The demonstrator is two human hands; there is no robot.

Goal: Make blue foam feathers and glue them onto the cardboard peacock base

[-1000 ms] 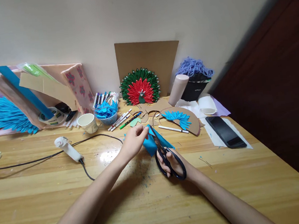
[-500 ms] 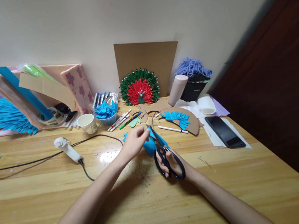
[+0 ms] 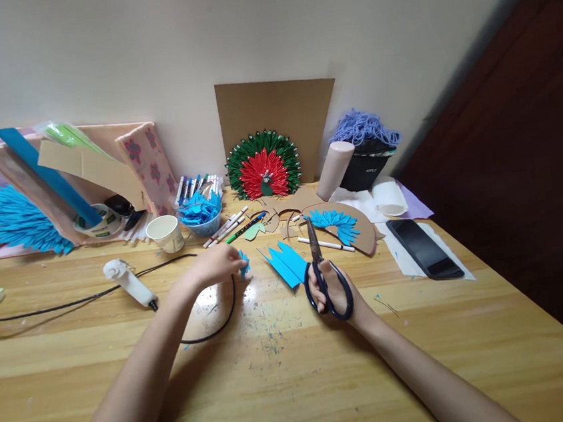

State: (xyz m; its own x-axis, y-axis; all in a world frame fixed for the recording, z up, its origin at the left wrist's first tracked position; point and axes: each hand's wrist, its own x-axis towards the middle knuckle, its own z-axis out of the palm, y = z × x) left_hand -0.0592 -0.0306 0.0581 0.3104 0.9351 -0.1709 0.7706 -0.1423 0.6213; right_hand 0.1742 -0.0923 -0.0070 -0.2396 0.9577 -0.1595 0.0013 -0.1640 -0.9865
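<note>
My left hand [image 3: 220, 263] is closed at the fingertips around small blue cut pieces [image 3: 245, 264], low over the table. In my right hand [image 3: 337, 287] is a pair of black-handled scissors [image 3: 314, 244], with fingers through the loops, blades together and pointing away from me. A folded blue sheet [image 3: 286, 266] with a jagged, pointed far edge lies between the hands. Its right side reaches the scissor handles; whether my right fingers also hold it I cannot tell. Beyond, a cardboard fan shape [image 3: 364, 230] carries blue petal-like pieces [image 3: 336, 222].
A white glue gun [image 3: 128, 281] trails a black cable beneath my left arm. Behind stand a paper cup [image 3: 164, 233], a bowl [image 3: 205, 227] of blue pieces, markers [image 3: 228, 229] and a red-green peacock craft [image 3: 263, 172]. A phone [image 3: 423, 248] lies right.
My left hand has left the blue sheet and moved left and down to the small blue pieces. The scissors have shifted slightly right, away from the sheet's cut edge.
</note>
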